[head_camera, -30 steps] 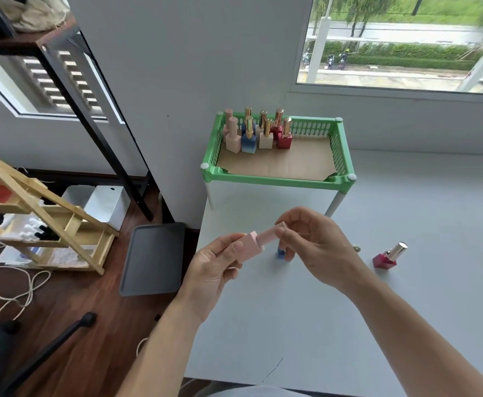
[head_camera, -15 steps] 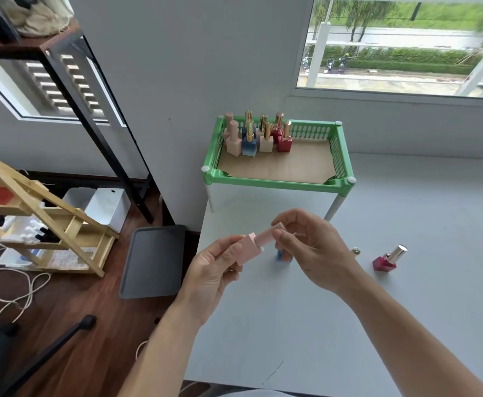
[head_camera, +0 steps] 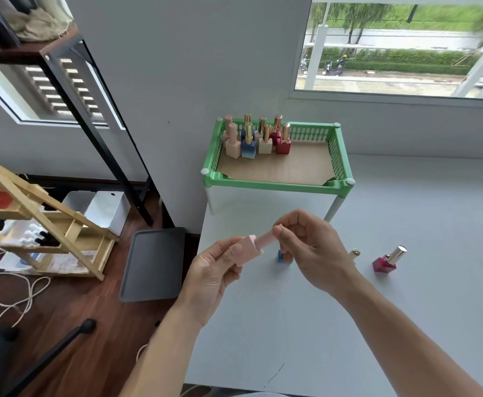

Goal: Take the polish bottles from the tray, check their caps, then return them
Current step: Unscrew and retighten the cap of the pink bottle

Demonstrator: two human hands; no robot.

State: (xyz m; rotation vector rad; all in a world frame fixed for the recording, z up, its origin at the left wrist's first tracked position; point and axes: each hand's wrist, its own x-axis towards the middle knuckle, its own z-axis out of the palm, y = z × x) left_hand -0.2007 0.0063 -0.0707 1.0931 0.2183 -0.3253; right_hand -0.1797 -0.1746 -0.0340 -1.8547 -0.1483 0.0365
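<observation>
Pink and tilted, a polish bottle (head_camera: pixel 248 250) is held above the white tabletop (head_camera: pixel 406 310), its square body clamped in the grip of the left hand (head_camera: pixel 214 270), whose forearm rises from below. The cap (head_camera: pixel 266 239) is pinched in the grip of the right hand (head_camera: pixel 312 250), fingers curled and wrist bent inward. Behind, more bottles are ranged upright in the green tray (head_camera: pixel 274 183), and a red bottle (head_camera: pixel 387 260) lies on the tabletop at right.
</observation>
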